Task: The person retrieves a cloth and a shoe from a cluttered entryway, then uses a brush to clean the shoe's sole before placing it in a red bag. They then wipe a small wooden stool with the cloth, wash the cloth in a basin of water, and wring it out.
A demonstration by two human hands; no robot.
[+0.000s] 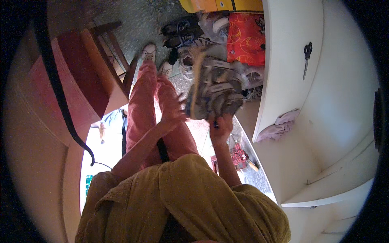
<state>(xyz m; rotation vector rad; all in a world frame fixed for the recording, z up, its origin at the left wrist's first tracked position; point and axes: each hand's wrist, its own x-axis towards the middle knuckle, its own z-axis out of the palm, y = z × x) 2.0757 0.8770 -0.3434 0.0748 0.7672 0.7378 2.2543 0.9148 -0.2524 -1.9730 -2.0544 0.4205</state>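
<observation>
A pair of grey-brown shoes (217, 88) with pale straps is held up in front of my legs, blurred by motion. My right hand (221, 129) grips them at their lower end. Beside the soles, at the left, my left hand (176, 112) is spread and blurred; whether it touches them I cannot tell. Behind the held shoes, more footwear lies on the speckled floor: dark shoes (179, 33), a light sneaker (186, 64) and shoes in clear plastic (253, 74).
A red patterned bag (245, 39) lies by a yellow-orange box (225, 5). At the right, a white shelf unit (285, 79) holds black-handled scissors (307, 51) and a pink cloth (279, 125). Wooden furniture (106, 70) with a red surface stands at the left. A black strap (57, 82) hangs there.
</observation>
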